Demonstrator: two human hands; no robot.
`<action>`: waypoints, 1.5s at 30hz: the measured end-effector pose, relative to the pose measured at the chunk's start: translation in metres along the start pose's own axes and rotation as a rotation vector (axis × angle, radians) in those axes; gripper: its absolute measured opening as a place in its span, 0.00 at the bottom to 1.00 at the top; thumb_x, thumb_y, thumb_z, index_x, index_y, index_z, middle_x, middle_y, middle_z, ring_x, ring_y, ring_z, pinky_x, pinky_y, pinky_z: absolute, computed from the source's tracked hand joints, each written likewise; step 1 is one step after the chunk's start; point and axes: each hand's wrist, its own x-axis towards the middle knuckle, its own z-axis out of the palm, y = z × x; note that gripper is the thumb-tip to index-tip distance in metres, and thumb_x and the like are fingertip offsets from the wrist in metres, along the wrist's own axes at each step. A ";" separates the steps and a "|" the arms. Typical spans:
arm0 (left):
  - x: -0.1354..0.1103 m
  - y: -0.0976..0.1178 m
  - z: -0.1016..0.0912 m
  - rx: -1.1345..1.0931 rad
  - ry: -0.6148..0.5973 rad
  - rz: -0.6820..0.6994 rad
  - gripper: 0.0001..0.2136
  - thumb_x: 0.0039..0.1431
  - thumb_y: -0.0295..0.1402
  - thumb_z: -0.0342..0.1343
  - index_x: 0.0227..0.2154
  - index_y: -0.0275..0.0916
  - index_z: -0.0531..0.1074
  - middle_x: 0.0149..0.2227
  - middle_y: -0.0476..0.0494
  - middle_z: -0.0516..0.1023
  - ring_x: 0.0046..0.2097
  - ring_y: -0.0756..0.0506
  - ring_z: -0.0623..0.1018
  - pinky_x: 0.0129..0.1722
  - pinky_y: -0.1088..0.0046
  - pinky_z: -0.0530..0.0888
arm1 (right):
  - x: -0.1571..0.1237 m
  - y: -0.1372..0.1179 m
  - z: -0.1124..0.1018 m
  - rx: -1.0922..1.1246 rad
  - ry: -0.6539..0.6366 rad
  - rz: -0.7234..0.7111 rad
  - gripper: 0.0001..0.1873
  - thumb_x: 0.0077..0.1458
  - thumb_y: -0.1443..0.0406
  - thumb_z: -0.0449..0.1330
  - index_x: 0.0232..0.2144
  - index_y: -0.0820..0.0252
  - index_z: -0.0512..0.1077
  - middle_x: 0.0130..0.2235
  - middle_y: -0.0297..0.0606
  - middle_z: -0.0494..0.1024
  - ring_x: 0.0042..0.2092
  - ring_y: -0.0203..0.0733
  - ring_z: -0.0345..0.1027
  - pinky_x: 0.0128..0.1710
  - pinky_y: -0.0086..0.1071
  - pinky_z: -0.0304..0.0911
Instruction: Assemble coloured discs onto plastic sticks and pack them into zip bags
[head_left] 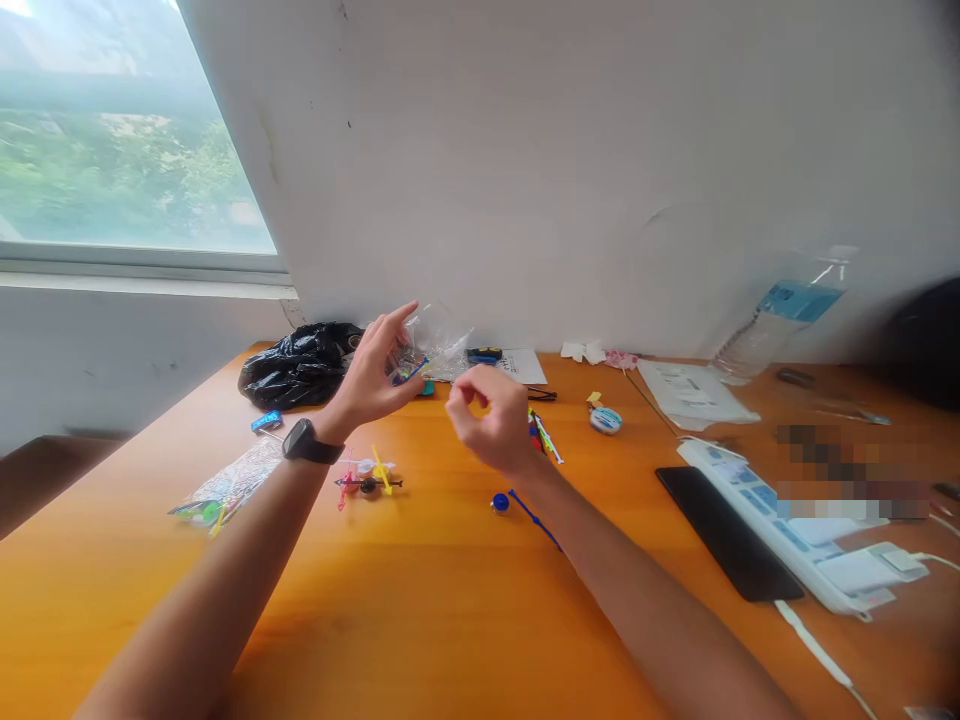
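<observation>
My left hand (375,370), a black watch (311,443) on its wrist, is raised over the far part of the table with thumb and fingers spread. A thin blue piece (415,371) shows beside its thumb; whether it touches the hand I cannot tell. To its right, my right hand (491,415) is curled, thumb and forefinger making a ring; anything in its fingertips is too small to make out. Below the hands lie a blue round piece (500,503), a blue stick (534,518) and a cluster of red, yellow, white and black plastic pieces (367,480).
A black plastic bag (304,365) and clear wrapping (442,345) lie by the wall. At left is a clear packet (232,490). Coloured sticks (546,435) lie behind my right hand. Rightward are a phone (724,530), a power strip (772,525) and a water bottle (787,310).
</observation>
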 end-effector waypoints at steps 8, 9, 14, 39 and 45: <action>0.000 -0.013 -0.007 0.038 0.013 -0.013 0.40 0.55 0.36 0.63 0.71 0.42 0.60 0.47 0.40 0.73 0.44 0.40 0.71 0.47 0.60 0.72 | -0.057 -0.010 0.065 -0.152 -0.752 0.111 0.17 0.63 0.51 0.65 0.30 0.58 0.72 0.32 0.35 0.80 0.34 0.40 0.69 0.32 0.33 0.47; 0.000 -0.012 -0.007 0.042 0.005 -0.012 0.40 0.55 0.36 0.62 0.71 0.42 0.60 0.48 0.40 0.73 0.44 0.40 0.72 0.47 0.59 0.72 | -0.061 -0.011 0.068 -0.185 -0.778 0.112 0.16 0.63 0.53 0.64 0.31 0.58 0.73 0.32 0.37 0.80 0.34 0.40 0.70 0.32 0.34 0.46; 0.001 -0.008 -0.007 0.048 -0.024 -0.003 0.38 0.56 0.36 0.62 0.71 0.42 0.60 0.50 0.39 0.73 0.46 0.38 0.73 0.51 0.57 0.73 | -0.061 -0.013 0.068 -0.263 -0.821 0.153 0.11 0.63 0.60 0.61 0.30 0.58 0.74 0.32 0.39 0.81 0.33 0.41 0.70 0.31 0.34 0.45; -0.005 -0.002 0.010 0.092 -0.116 0.027 0.41 0.56 0.33 0.61 0.72 0.44 0.56 0.45 0.41 0.71 0.45 0.38 0.70 0.52 0.57 0.71 | 0.048 0.006 -0.092 0.291 -0.120 0.306 0.18 0.63 0.54 0.65 0.26 0.58 0.75 0.25 0.32 0.68 0.28 0.36 0.58 0.28 0.32 0.54; -0.009 0.013 0.027 0.039 -0.188 0.035 0.42 0.54 0.31 0.60 0.73 0.45 0.55 0.46 0.41 0.71 0.46 0.37 0.70 0.54 0.54 0.71 | 0.043 0.029 -0.081 -0.008 -0.182 0.239 0.15 0.62 0.55 0.65 0.27 0.57 0.78 0.38 0.38 0.75 0.38 0.41 0.66 0.39 0.35 0.63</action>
